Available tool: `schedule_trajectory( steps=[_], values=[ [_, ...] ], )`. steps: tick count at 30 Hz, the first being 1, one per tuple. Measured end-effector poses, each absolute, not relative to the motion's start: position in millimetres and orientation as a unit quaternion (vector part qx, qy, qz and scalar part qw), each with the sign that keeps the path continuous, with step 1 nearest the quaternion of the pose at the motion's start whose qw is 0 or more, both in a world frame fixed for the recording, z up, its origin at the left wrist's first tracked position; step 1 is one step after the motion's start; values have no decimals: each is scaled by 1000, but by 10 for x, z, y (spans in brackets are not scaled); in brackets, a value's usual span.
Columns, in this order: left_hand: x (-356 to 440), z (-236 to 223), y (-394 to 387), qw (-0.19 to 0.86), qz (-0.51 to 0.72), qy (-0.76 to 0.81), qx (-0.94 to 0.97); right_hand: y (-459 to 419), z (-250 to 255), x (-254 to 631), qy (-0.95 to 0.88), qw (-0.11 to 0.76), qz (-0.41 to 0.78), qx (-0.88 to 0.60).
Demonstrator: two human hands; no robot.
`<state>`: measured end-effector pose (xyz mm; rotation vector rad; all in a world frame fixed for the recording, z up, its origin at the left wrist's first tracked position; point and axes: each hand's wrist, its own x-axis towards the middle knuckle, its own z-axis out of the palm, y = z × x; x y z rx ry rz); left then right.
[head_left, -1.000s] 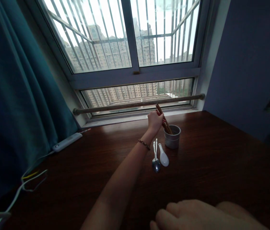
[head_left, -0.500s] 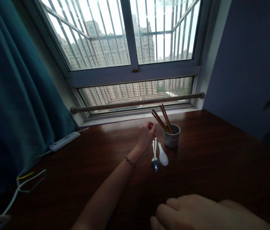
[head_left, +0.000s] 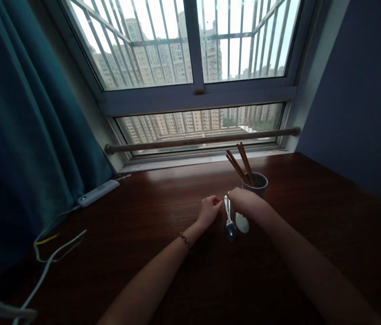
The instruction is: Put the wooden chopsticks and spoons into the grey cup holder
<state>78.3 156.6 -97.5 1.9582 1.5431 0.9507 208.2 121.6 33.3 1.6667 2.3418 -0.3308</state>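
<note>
A grey cup (head_left: 260, 183) stands on the dark wooden table (head_left: 312, 234) near the window, with brown chopsticks (head_left: 240, 163) leaning in it. In front of it lie a metal spoon (head_left: 230, 225) and a white ceramic spoon (head_left: 242, 224), side by side. My left hand (head_left: 209, 209), with a bracelet at the wrist, rests just left of the metal spoon's handle, fingers curled and holding nothing that I can see. My right hand (head_left: 246, 203) is curled over the white spoon's handle, which it hides, right beside the cup.
A white power strip (head_left: 98, 192) lies at the table's back left, with cables (head_left: 46, 257) trailing toward the near left corner. A teal curtain (head_left: 24, 135) hangs at the left. A wooden rod (head_left: 200, 140) runs along the window sill, and a blue wall is at the right.
My left hand let go of the chopsticks, now standing in the cup, and drew back to the table. My right hand reached forward from the near edge to the white spoon.
</note>
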Motion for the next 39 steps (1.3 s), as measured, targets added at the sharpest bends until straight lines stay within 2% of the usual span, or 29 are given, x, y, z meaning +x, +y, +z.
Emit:
schedule_trajectory(
  steps=[6, 11, 15, 20, 21, 22, 25, 27, 30, 39],
  values=[
    [798, -985, 1536, 251, 344, 538, 728, 1539, -210, 2044, 736, 123, -130, 653],
    [795, -970, 1509, 244, 342, 536, 733, 1603, -345, 2028, 724, 103, -130, 670],
    [789, -960, 1492, 228, 335, 543, 735, 1555, -219, 2050, 723, 103, -141, 668],
    [788, -994, 1501, 209, 323, 561, 734, 1275, 349, 2221, 746, 49, -135, 650],
    [789, -1003, 1502, 206, 320, 562, 734, 1195, 493, 2288, 752, 17, -144, 643],
    [789, -1010, 1502, 204, 317, 563, 735, 1116, 631, 2365, 752, -69, -150, 638],
    [792, -1020, 1495, 199, 311, 564, 738, 951, 936, 2625, 725, -290, -3, 624],
    [796, -1018, 1488, 198, 307, 563, 741, 942, 1007, 2793, 711, -352, 53, 606],
    [803, -1011, 1477, 195, 303, 566, 742, 1075, 941, 2981, 740, -345, 60, 574],
    [807, -1023, 1483, 188, 296, 572, 741, 1506, 541, 3002, 827, -179, -31, 531]
  ],
)
